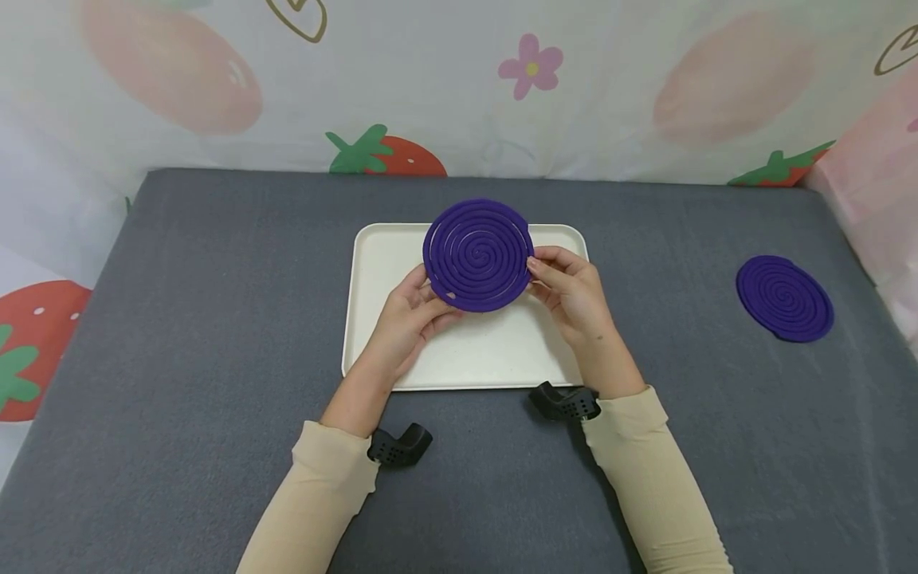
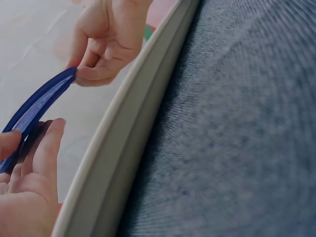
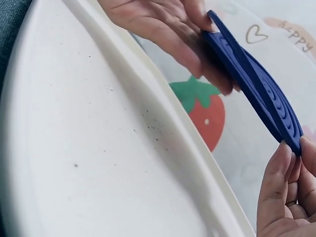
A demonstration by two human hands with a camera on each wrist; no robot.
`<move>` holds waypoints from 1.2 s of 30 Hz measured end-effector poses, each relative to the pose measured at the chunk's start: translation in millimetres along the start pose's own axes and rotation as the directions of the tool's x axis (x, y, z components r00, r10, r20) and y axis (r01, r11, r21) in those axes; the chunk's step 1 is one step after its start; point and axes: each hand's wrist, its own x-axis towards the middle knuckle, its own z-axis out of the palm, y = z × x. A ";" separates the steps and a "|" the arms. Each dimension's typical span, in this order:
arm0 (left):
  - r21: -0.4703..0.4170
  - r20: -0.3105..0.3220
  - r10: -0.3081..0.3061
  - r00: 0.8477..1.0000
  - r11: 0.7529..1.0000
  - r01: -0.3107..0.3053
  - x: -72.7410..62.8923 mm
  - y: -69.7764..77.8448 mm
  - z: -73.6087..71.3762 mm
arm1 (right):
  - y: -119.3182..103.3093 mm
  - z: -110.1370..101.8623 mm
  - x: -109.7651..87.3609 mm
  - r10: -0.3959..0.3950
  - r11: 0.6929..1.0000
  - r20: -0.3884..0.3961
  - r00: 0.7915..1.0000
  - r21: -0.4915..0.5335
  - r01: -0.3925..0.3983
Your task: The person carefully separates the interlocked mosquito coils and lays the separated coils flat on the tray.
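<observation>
Both hands hold up a round purple coaster (image 1: pixel 477 255) with a raised spiral pattern, above the white tray (image 1: pixel 459 363). My left hand (image 1: pixel 410 323) grips its lower left edge, with the thumb on the front and the other fingers behind. On the right edge, my right hand (image 1: pixel 571 293) pinches it between thumb and fingers. Seen edge-on in the right wrist view, the coaster (image 3: pixel 256 86) is tilted and its layers stand slightly apart. In the left wrist view, its rim (image 2: pixel 39 98) runs between the two hands.
A second purple spiral coaster (image 1: pixel 785 299) lies flat on the grey tablecloth (image 1: pixel 237 319), far to the right. Small dark specks (image 3: pixel 153 128) dot the tray. A curtain (image 1: pixel 610 88) printed with strawberries and flowers hangs behind the table's back edge.
</observation>
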 end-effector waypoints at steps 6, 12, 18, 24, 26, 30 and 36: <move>0.007 0.016 -0.009 1.000 1.000 0.009 0.5 -1.0 1.2 | 1.9 1.1 -0.4 0.007 1.000 -0.001 1.000 -0.015 -0.007; 0.017 0.013 -0.001 1.000 1.000 0.001 1.2 -0.8 0.7 | 1.4 1.7 -1.0 0.005 1.000 0.007 1.000 -0.013 -0.005; 0.039 0.012 0.000 1.000 0.999 -0.001 1.2 -0.6 -0.7 | 2.4 2.2 -0.2 -0.032 0.998 0.006 0.999 -0.050 0.032; -0.005 0.039 0.008 0.999 1.000 -0.008 0.8 -0.5 -2.9 | 3.0 3.1 -1.0 -0.106 0.988 0.027 0.994 -0.105 0.109; -0.018 0.045 0.011 0.999 1.000 -0.011 0.4 0.1 -3.5 | 2.9 3.3 -1.3 -0.129 0.984 0.041 0.991 -0.122 0.133; -0.041 0.053 0.010 0.999 0.999 -0.007 -0.3 1.2 -4.7 | 2.2 3.9 -1.9 -0.160 0.976 0.065 0.985 -0.136 0.168; -0.096 0.062 -0.007 0.998 0.995 0.013 0.0 1.9 -5.9 | 1.2 4.9 -2.9 -0.174 0.976 0.075 0.982 -0.117 0.182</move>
